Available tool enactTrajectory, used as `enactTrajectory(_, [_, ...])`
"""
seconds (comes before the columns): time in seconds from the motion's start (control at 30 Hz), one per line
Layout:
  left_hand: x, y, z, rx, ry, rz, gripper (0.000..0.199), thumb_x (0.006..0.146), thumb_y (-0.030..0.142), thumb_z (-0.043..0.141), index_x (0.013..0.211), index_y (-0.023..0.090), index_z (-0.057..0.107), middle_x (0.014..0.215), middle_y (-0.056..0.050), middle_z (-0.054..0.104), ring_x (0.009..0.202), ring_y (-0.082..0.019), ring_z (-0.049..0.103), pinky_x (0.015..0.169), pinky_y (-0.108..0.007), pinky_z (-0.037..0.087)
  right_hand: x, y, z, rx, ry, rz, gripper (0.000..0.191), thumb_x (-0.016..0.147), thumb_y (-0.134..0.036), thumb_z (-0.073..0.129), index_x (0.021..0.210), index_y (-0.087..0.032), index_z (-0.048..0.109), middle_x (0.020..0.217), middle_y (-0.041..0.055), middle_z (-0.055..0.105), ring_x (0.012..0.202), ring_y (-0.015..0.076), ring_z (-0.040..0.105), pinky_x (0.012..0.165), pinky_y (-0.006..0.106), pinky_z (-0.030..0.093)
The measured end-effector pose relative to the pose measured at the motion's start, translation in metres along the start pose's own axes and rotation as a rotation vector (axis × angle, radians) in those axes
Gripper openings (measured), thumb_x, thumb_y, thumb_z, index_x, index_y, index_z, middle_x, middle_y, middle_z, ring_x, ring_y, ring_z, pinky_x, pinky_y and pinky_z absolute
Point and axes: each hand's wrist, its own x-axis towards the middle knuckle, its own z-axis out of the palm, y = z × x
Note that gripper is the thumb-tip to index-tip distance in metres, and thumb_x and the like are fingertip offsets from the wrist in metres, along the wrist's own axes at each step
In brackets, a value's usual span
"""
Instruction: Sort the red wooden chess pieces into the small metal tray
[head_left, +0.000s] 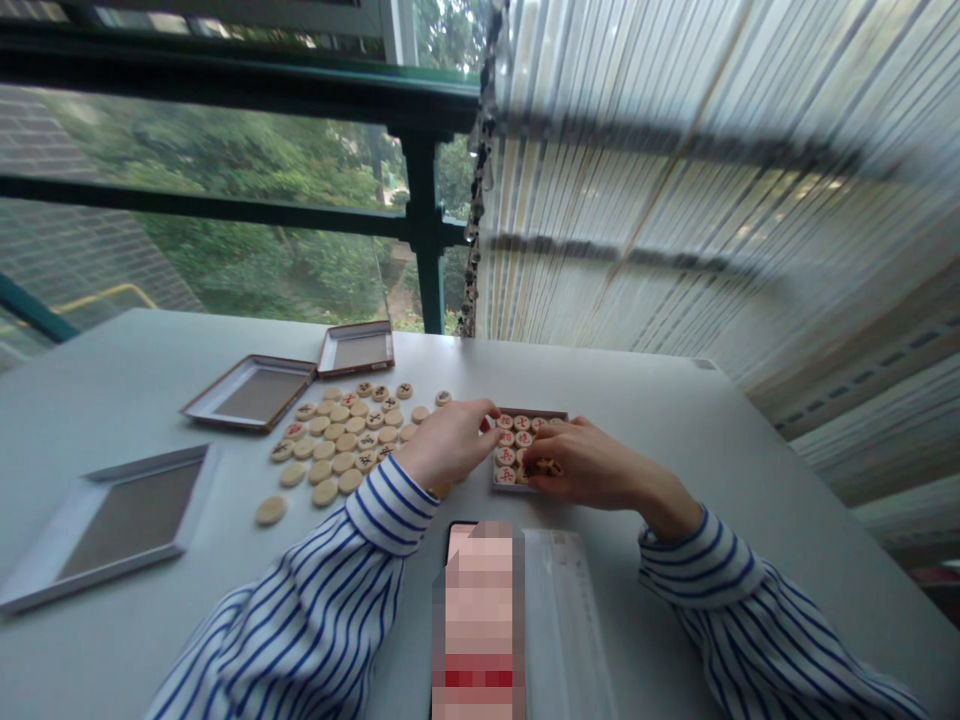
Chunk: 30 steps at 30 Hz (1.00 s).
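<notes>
A shallow box (530, 412) stands on the table, with round wooden Chinese chess pieces (505, 456) set in rows inside; those visible bear red characters. At its left edge is my left hand (454, 437), thumb and forefinger apart, the fingertips at the rim; its other fingers are hidden. My right hand (589, 465) reaches over the box's right part, fingers curled around Chinese chess pieces with dark markings (552, 467). How many it holds I cannot tell. Left of the box lies a loose spread of pieces (345, 441), many blank side up, partly covered by my left hand.
Two shallow trays (251, 392) (357, 347) and a larger white box lid (135, 515) lie on the left of the white table (652, 400). A phone (462, 530) and a clear plastic sleeve (566, 610) are in front. Behind are a window and a string curtain (637, 200).
</notes>
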Motion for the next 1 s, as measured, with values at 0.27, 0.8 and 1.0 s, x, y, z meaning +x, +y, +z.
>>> enactTrajectory(0.27, [0.0002, 0.0006, -0.0003, 0.011, 0.001, -0.002, 0.037, 0.08, 0.045, 0.043, 0.1, 0.018, 0.06, 0.088, -0.007, 0.068, 0.079, -0.021, 0.061, 0.066, -0.03, 0.042, -0.0014, -0.0007, -0.0017, 0.005, -0.004, -0.008, 0.015, 0.079, -0.03, 0.052, 0.075, -0.021, 0.062, 0.083, 0.0026, 0.062, 0.078, 0.0162, 0.054, 0.065, 0.028, 0.03])
enactTrajectory(0.8, [-0.0002, -0.0001, 0.0008, 0.069, 0.003, 0.005, 0.039, 0.081, 0.049, 0.04, 0.099, 0.02, 0.06, 0.088, -0.005, 0.068, 0.08, -0.02, 0.061, 0.065, -0.03, 0.042, -0.0019, 0.0008, -0.0015, 0.008, -0.02, 0.004, 0.014, 0.079, -0.03, 0.052, 0.076, -0.022, 0.063, 0.085, 0.0019, 0.062, 0.082, 0.0164, 0.054, 0.068, 0.029, 0.031])
enactTrajectory(1.0, [-0.0005, 0.0007, -0.0003, 0.07, 0.006, -0.006, 0.039, 0.081, 0.049, 0.04, 0.099, 0.02, 0.06, 0.088, -0.004, 0.068, 0.079, -0.02, 0.061, 0.063, -0.029, 0.042, -0.0017, 0.0006, -0.0022, 0.012, -0.019, -0.002, 0.013, 0.078, -0.029, 0.053, 0.077, -0.022, 0.064, 0.085, 0.0017, 0.063, 0.081, 0.0163, 0.054, 0.067, 0.029, 0.031])
